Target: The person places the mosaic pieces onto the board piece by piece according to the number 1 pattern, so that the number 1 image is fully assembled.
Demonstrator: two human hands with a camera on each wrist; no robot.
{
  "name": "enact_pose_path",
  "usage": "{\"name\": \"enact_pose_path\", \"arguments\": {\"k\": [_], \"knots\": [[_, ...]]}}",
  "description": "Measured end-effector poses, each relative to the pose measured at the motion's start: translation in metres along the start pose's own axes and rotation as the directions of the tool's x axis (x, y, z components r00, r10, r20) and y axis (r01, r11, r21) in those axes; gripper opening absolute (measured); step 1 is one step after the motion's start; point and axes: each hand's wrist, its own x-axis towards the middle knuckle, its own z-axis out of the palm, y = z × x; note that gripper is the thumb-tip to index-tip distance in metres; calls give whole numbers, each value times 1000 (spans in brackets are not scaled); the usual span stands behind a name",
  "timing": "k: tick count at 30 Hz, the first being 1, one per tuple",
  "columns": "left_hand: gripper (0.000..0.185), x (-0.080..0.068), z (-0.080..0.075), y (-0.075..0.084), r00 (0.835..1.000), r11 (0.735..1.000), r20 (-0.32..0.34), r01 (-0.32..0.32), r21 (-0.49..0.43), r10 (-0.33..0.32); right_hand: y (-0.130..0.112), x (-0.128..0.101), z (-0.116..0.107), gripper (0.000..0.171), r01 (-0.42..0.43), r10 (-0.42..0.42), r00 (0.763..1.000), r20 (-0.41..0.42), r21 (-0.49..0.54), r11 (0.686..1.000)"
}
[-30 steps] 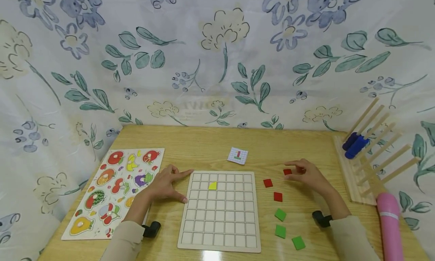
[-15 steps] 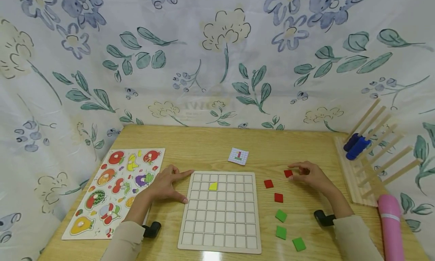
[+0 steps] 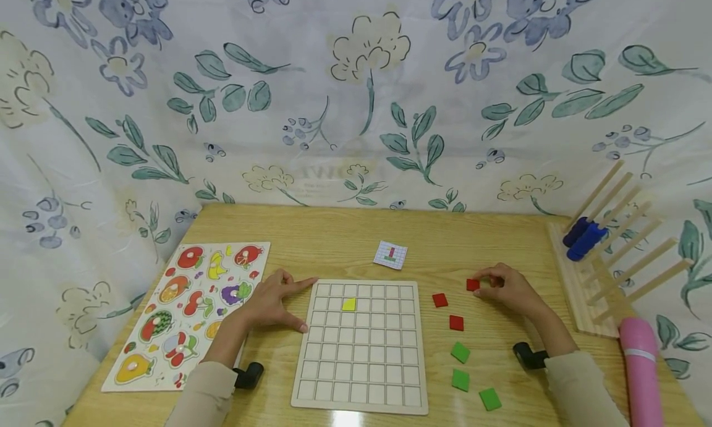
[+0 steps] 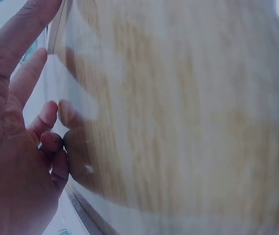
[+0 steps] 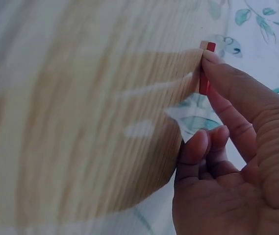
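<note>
Thumb and index finger of my right hand (image 3: 506, 288) pinch a small red square tile (image 3: 472, 285) at the table's surface; the right wrist view shows this tile (image 5: 207, 68) edge-on at the fingertips. My left hand (image 3: 272, 300) lies along the left edge of a pale wooden grid board (image 3: 358, 371). Its index fingertip is at the board's top left corner and its thumb lower on that edge, while the other fingers curl in. One yellow piece (image 3: 348, 304) sits in a cell of the board's second row.
Two more red tiles (image 3: 440, 300) and three green tiles (image 3: 460, 352) lie right of the board. Behind it is a pattern card (image 3: 390, 255). A fruit puzzle (image 3: 189, 309) lies left; a peg rack (image 3: 581, 291) and a pink cylinder (image 3: 639, 371) are at the right.
My right index finger has come down and closed toward the thumb on the red tile. The left hand and the board stay as they were.
</note>
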Motion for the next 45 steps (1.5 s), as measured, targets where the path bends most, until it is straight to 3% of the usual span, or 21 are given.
{"name": "enact_pose_path", "arguments": {"k": [14, 19, 28, 45], "knots": [[100, 0, -1, 1, 1000, 1000, 0, 6, 20, -6, 4, 1, 4, 26, -26, 23, 999, -47, -62, 998], [100, 0, 0, -1, 1000, 1000, 6, 3, 13, -3, -1, -1, 4, 27, -39, 38, 996, -77, -16, 999], [101, 0, 1, -3, 1000, 1000, 14, 13, -12, -13, -22, -3, 10, 27, 15, -6, 996, -94, 98, 995], [100, 0, 2, -2, 1000, 1000, 0, -11, -5, 11, -38, 1, 27, 25, 78, -68, 994, -88, 116, 990]]}}
